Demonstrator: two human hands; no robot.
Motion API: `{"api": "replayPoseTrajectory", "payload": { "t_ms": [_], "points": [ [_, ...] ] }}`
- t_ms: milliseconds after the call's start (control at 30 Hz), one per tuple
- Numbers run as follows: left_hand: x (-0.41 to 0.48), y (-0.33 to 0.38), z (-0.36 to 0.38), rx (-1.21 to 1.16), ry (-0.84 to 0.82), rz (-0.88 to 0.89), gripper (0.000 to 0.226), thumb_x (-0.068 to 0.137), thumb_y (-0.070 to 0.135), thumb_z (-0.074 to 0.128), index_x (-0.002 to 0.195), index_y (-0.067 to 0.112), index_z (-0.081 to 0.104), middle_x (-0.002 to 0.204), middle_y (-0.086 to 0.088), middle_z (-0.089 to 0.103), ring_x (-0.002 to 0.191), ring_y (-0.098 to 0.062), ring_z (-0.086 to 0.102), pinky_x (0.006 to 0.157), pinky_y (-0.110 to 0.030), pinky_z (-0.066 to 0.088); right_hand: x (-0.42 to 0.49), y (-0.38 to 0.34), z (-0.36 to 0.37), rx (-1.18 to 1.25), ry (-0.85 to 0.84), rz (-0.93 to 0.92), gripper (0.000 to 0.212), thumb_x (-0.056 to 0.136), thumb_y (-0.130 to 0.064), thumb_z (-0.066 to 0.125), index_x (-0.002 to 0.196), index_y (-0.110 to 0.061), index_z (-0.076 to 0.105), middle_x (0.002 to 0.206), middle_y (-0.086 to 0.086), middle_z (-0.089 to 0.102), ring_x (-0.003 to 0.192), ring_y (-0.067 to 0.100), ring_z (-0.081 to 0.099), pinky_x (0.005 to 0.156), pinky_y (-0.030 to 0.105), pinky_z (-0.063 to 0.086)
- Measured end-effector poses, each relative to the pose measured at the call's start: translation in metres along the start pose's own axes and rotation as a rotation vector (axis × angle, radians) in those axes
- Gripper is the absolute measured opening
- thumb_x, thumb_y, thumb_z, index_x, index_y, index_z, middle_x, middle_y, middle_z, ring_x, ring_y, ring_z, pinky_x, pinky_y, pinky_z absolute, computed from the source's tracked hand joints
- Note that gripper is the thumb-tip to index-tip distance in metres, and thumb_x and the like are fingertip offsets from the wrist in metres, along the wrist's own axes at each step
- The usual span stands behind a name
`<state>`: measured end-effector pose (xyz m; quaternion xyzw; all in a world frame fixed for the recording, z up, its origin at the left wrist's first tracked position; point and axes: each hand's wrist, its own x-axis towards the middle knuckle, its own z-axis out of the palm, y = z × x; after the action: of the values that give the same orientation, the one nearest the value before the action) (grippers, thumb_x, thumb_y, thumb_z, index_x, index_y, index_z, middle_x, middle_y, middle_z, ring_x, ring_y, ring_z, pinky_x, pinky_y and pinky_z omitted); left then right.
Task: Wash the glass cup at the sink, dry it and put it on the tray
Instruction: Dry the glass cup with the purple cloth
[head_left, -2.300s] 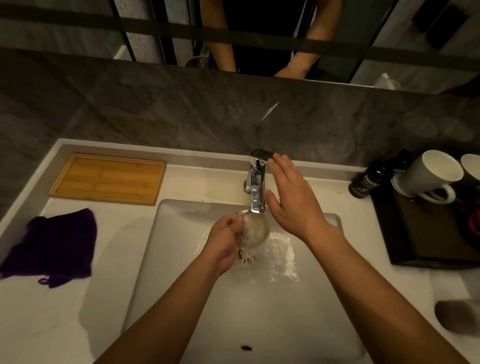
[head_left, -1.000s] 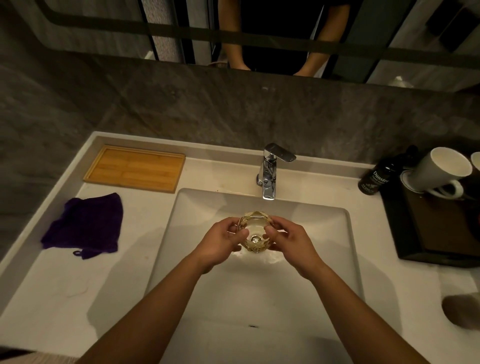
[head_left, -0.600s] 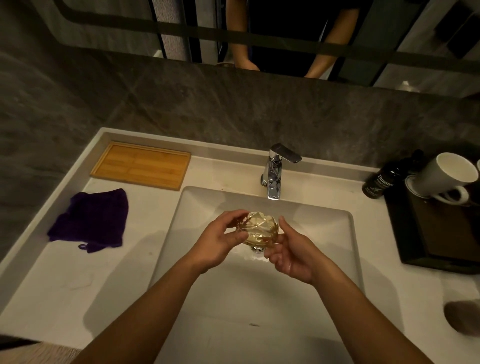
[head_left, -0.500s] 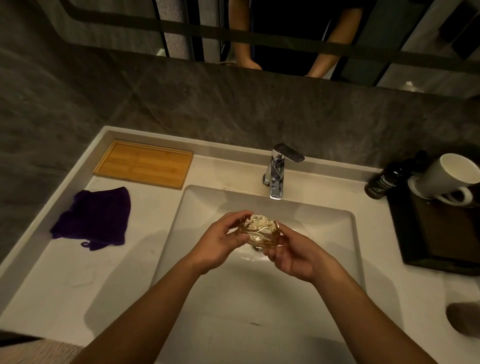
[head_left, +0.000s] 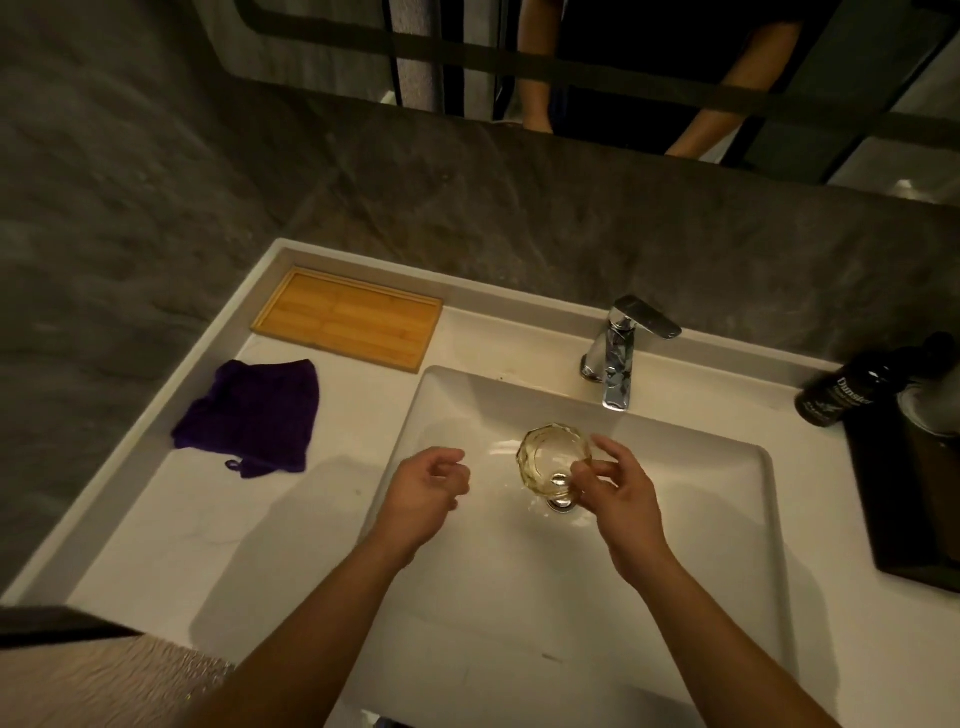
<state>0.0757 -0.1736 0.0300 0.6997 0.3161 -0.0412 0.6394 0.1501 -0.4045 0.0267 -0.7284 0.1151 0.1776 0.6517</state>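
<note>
The faceted, yellowish glass cup (head_left: 551, 460) hangs over the white sink basin (head_left: 457, 410), tipped with its mouth toward me. My right hand (head_left: 621, 493) grips it by its right side. Off to the left of the cup, my left hand (head_left: 423, 491) is apart from it, fingers loosely curled and holding nothing. The chrome faucet (head_left: 618, 353) stands behind the basin with no water running. A wooden tray (head_left: 348, 318) lies at the back left of the counter. In front of that tray lies a purple cloth (head_left: 249, 415).
A dark tray (head_left: 883, 519) sits at the right edge with a black bottle (head_left: 841, 392) beside it. A mirror (head_left: 649, 67) above the grey stone wall reflects my arms. A pale textured surface (head_left: 104, 686) shows at the bottom left.
The water has stopped since the earliest frame. Both hands held the cup half a second ago; my left hand has now let go and moved left. The view has shifted rightward.
</note>
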Motion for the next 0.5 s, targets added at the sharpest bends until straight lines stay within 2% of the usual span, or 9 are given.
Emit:
{"api": "replayPoseTrajectory", "payload": {
  "t_ms": [67, 133, 200, 267, 333, 433, 500],
  "points": [
    [0.009, 0.004, -0.03, 0.17, 0.152, 0.05, 0.024, 0.092, 0.019, 0.069, 0.114, 0.01, 0.071, 0.101, -0.008, 0.073, 0.095, -0.025, 0.07, 0.086, -0.032, 0.054, -0.001, 0.002, 0.011, 0.001, 0.014, 0.013, 0.041, 0.095, -0.017, 0.076, 0.133, -0.021, 0.063, 0.118, 0.015, 0.073, 0.098, 0.032, 0.077, 0.091, 0.049, 0.063],
    [0.022, 0.008, -0.068, 0.358, 0.3, 0.125, 0.025, 0.092, 0.021, 0.07, 0.113, 0.008, 0.07, 0.104, -0.009, 0.072, 0.093, -0.023, 0.067, 0.084, -0.028, 0.047, -0.002, 0.0, 0.024, 0.048, 0.024, 0.047, 0.032, 0.095, -0.017, 0.075, 0.126, -0.015, 0.066, 0.117, 0.018, 0.075, 0.094, 0.029, 0.077, 0.085, 0.044, 0.065],
    [0.037, 0.009, -0.107, 0.547, 0.412, 0.175, 0.031, 0.093, 0.023, 0.068, 0.117, 0.004, 0.068, 0.111, -0.017, 0.069, 0.099, -0.031, 0.065, 0.09, -0.036, 0.049, -0.002, -0.002, 0.038, 0.117, 0.02, 0.092, 0.033, 0.096, -0.013, 0.074, 0.127, -0.007, 0.067, 0.115, 0.024, 0.076, 0.091, 0.028, 0.076, 0.076, 0.035, 0.062],
    [0.053, 0.008, -0.141, 0.742, 0.5, 0.167, 0.037, 0.093, 0.029, 0.066, 0.121, 0.005, 0.066, 0.118, -0.022, 0.065, 0.108, -0.04, 0.058, 0.094, -0.048, 0.049, -0.003, -0.005, 0.053, 0.198, -0.002, 0.136, 0.037, 0.097, -0.009, 0.072, 0.131, 0.0, 0.064, 0.114, 0.025, 0.074, 0.093, 0.03, 0.074, 0.078, 0.035, 0.06],
    [0.068, 0.005, -0.165, 0.908, 0.515, 0.09, 0.043, 0.093, 0.039, 0.065, 0.123, 0.008, 0.064, 0.122, -0.021, 0.062, 0.113, -0.042, 0.052, 0.092, -0.051, 0.047, -0.004, -0.009, 0.069, 0.258, -0.028, 0.161, 0.037, 0.098, -0.007, 0.07, 0.132, 0.004, 0.062, 0.109, 0.023, 0.073, 0.094, 0.03, 0.071, 0.083, 0.039, 0.061],
    [0.084, 0.001, -0.179, 1.006, 0.405, -0.007, 0.049, 0.09, 0.051, 0.064, 0.12, 0.012, 0.061, 0.126, -0.017, 0.056, 0.118, -0.039, 0.048, 0.092, -0.052, 0.048, -0.006, -0.014, 0.091, 0.282, -0.042, 0.167, 0.036, 0.098, -0.008, 0.069, 0.131, 0.006, 0.062, 0.106, 0.023, 0.071, 0.096, 0.031, 0.069, 0.085, 0.04, 0.061],
    [0.091, -0.003, -0.18, 1.042, 0.398, -0.009, 0.041, 0.092, 0.047, 0.064, 0.117, 0.015, 0.06, 0.126, -0.014, 0.052, 0.118, -0.037, 0.046, 0.09, -0.053, 0.047, -0.006, -0.016, 0.105, 0.292, -0.041, 0.169, 0.036, 0.098, -0.008, 0.07, 0.13, 0.007, 0.063, 0.105, 0.023, 0.071, 0.096, 0.031, 0.069, 0.086, 0.041, 0.062]
  ]
}}
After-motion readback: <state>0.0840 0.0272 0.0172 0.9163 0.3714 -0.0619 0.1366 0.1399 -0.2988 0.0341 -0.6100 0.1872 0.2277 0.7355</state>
